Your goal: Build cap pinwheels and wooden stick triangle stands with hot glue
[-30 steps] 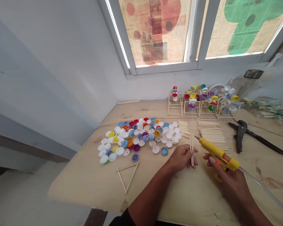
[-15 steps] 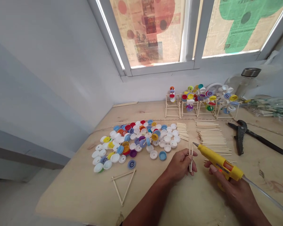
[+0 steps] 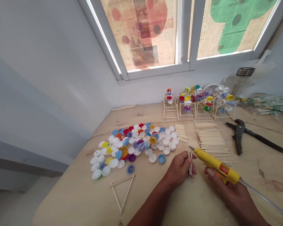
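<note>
My left hand (image 3: 180,166) is closed around two thin wooden sticks (image 3: 190,168), which stand nearly upright between thumb and fingers. A yellow hot glue gun (image 3: 217,164) is gripped in my right hand (image 3: 228,188), its nozzle pointing left at the upper part of the sticks; whether the tip touches them I cannot tell. From the gun's back end trails a clear glue stick (image 3: 261,196). A triangle of wooden sticks (image 3: 116,197) lies on the table left of my forearm. Several rows of loose sticks (image 3: 211,138) lie beyond my hands.
Many coloured bottle caps (image 3: 132,141) spread over the table (image 3: 68,194) at left. Stick frames with bottle-cap wheels (image 3: 186,103) stand by the wall. Black pliers (image 3: 239,135) lie at right, near a bag of sticks (image 3: 271,105). A lidded bottle (image 3: 245,72) stands behind.
The glue gun's nozzle has moved slightly left and down, closer to the upper part of the sticks. The whole view has shifted a little. Both hands keep their hold.
</note>
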{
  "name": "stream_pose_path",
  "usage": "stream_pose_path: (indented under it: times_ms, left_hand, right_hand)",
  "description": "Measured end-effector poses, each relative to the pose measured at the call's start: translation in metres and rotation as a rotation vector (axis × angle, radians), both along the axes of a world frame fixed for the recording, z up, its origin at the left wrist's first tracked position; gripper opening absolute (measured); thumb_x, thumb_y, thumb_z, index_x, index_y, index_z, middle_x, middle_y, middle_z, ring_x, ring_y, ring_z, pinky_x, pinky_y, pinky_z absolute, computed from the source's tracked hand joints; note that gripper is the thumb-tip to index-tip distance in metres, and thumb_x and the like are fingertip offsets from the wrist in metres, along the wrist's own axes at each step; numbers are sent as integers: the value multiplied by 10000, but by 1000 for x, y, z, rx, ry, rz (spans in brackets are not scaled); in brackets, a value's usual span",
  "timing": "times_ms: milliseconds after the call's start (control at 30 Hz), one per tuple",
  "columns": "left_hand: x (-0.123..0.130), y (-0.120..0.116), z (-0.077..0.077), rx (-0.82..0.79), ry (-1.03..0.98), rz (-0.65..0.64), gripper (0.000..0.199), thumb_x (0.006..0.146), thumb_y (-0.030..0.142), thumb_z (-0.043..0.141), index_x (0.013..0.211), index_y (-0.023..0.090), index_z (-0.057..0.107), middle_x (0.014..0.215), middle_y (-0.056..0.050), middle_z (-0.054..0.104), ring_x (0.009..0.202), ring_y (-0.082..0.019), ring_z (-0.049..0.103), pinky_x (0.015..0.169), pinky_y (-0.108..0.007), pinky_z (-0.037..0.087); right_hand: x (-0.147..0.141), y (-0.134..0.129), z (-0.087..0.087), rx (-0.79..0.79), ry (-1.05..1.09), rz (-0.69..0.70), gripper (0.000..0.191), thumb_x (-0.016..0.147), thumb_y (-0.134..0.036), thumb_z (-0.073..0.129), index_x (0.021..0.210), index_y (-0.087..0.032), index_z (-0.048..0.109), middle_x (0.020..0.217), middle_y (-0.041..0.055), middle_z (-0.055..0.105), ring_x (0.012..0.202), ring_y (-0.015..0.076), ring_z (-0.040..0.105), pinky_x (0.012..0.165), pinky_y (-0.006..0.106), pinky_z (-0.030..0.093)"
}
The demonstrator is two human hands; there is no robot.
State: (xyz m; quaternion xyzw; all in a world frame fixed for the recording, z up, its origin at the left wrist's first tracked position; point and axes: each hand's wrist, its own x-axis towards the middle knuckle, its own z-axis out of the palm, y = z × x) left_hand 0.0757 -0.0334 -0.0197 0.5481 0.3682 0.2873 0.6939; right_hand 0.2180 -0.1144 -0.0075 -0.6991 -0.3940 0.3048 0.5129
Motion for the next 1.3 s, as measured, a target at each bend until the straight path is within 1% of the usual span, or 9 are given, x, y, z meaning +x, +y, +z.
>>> stream_pose_path:
  times_ms: [167, 333, 500, 567, 767, 833, 1033, 1167, 1300]
  left_hand:
    - [-1, -1, 0, 15, 9, -3, 296, 839, 397, 438, 970, 141, 511, 570, 23, 563, 434, -85, 467, 454, -204, 347]
    - [0, 0, -1, 26, 14, -5, 282, 838, 406, 438, 933, 150, 507, 567, 21, 566, 432, -86, 469, 454, -205, 342]
    - [0, 1, -5, 32, 7, -7, 291, 834, 427, 451, 919, 155, 506, 563, 20, 573, 434, -93, 478, 454, -209, 344]
    - [0, 1, -4, 31, 3, -4, 300, 833, 437, 454, 917, 154, 506, 559, 21, 570, 429, -92, 474, 453, -210, 343]
    - [0, 0, -1, 21, 13, 7, 331, 830, 446, 456, 951, 144, 514, 564, 23, 563, 433, -91, 467, 454, -209, 346]
    - [0, 0, -1, 17, 12, 9, 337, 828, 443, 459, 966, 141, 515, 563, 25, 561, 435, -91, 471, 454, -208, 345]
    - [0, -1, 0, 17, 1, 10, 282, 835, 415, 455, 920, 151, 509, 569, 21, 567, 437, -87, 474, 451, -202, 339]
    - [0, 0, -2, 15, 5, 12, 289, 837, 399, 448, 957, 145, 512, 568, 24, 565, 431, -85, 469, 447, -201, 342]
    - [0, 0, -4, 14, -5, 11, 292, 828, 414, 462, 939, 149, 512, 565, 25, 562, 431, -86, 472, 444, -203, 348]
  right_hand:
    - [6, 1, -7, -21, -26, 71, 348, 660, -512, 678, 842, -217, 705, 775, 25, 725, 793, 244, 685, 724, 267, 555]
    - [0, 0, -6, -19, 12, -29, 360, 659, -505, 680, 870, -213, 686, 840, 23, 729, 832, 246, 680, 788, 272, 540]
    - [-5, 0, 3, -34, 6, -12, 366, 654, -541, 663, 820, -216, 687, 753, 16, 719, 757, 231, 679, 701, 241, 548]
    - [-4, 0, 3, -51, -17, -24, 362, 651, -537, 664, 816, -216, 689, 753, 15, 722, 739, 227, 677, 690, 238, 548]
    - [6, 0, -11, -68, -65, 14, 393, 659, -527, 653, 842, -180, 688, 820, 41, 726, 797, 237, 678, 706, 240, 549]
    - [8, 0, -15, -73, -71, 10, 416, 673, -525, 644, 885, -169, 681, 848, 49, 726, 815, 238, 677, 713, 242, 549]
    - [11, 1, -20, -47, -63, 75, 426, 682, -540, 641, 902, -177, 675, 890, 54, 727, 866, 247, 680, 727, 234, 551]
    - [14, 3, -24, -53, -69, 83, 457, 670, -552, 647, 913, -167, 679, 898, 67, 727, 852, 252, 683, 710, 240, 556]
    - [13, 3, -25, -39, -54, 61, 475, 671, -543, 648, 947, -157, 671, 945, 80, 722, 885, 257, 677, 756, 252, 550]
